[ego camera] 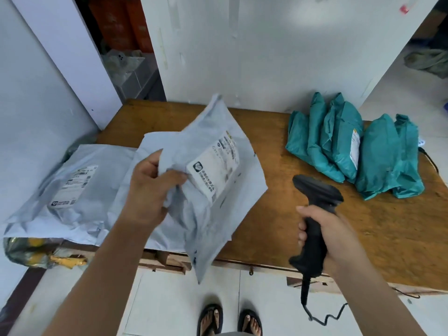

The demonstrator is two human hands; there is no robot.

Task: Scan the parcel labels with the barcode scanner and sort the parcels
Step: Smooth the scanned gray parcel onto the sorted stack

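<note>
My left hand (pixel 149 190) grips a grey plastic parcel (pixel 208 204) by its crumpled left side and holds it tilted above the wooden table (pixel 278 190). Its white label (pixel 214 166) faces up. My right hand (pixel 324 234) is curled round the handle of a black barcode scanner (pixel 315 214), to the right of the parcel. The scanner's head points up and left, toward the label. Another grey parcel (pixel 70 187) with a label lies flat at the table's left end.
Several teal parcels (pixel 356 151) lie in a row at the table's back right. The scanner's coiled cable (pixel 324 316) hangs to the tiled floor. White wall panels stand behind the table. A crumpled bag (pixel 29 253) sits below the table's left edge.
</note>
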